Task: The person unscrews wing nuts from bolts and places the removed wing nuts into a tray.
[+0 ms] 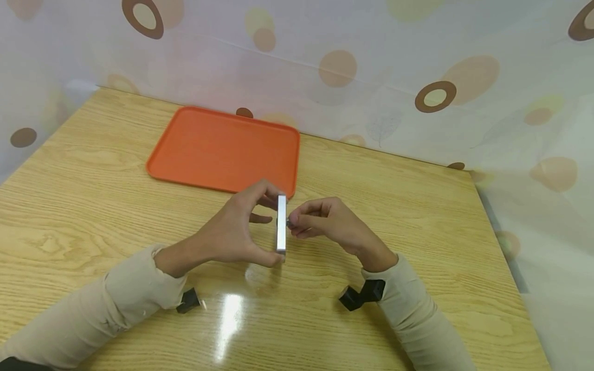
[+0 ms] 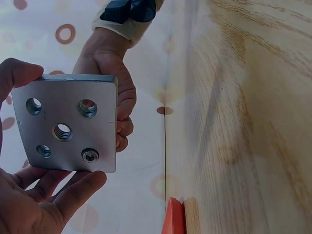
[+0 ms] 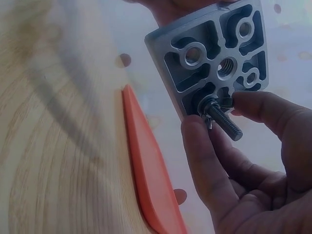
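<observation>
My left hand [image 1: 228, 226] grips a square metal plate [image 1: 281, 224] on edge, thumb at the near edge and fingers at the far one. In the left wrist view its smooth face has several holes, the middle one threaded, and a socket bolt head [image 2: 89, 155] sits in one corner. The ribbed back faces the right wrist view, where the bolt's threaded shank [image 3: 226, 123] sticks out. On that shank, close against the plate, is a wing nut [image 3: 226, 103]. My right hand [image 1: 336, 224] pinches the wing nut between thumb and fingers.
An orange tray [image 1: 227, 149] lies behind the hands at the back of the wooden table [image 1: 417, 216]. A patterned cloth [image 1: 297, 62] hangs beyond the table's back edge. Black devices are strapped at both wrists.
</observation>
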`<action>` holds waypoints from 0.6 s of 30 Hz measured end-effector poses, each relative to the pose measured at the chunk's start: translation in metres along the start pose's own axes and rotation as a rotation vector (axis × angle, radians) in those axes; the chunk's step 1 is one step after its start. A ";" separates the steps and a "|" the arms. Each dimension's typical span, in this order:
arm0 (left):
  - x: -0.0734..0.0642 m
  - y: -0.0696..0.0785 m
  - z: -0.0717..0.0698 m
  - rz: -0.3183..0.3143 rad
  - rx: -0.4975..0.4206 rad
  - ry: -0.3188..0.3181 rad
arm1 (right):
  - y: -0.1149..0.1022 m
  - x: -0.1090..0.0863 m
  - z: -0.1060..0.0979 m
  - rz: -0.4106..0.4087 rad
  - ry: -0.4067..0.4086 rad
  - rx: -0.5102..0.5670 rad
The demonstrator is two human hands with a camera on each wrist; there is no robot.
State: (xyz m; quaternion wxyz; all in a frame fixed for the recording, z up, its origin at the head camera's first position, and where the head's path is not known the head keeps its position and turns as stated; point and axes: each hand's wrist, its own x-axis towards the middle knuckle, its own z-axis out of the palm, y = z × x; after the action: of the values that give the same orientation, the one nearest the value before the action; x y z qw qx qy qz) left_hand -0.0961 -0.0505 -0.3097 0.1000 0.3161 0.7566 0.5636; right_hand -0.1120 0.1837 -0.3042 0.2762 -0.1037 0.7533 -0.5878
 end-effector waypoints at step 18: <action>0.000 0.000 -0.001 0.010 -0.013 -0.008 | -0.001 -0.001 0.000 -0.046 0.004 -0.001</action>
State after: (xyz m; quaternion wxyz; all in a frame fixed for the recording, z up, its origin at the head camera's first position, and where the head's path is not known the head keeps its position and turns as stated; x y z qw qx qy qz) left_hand -0.0969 -0.0506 -0.3098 0.1021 0.3214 0.7510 0.5676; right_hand -0.1116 0.1838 -0.3035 0.2610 -0.1201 0.7516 -0.5938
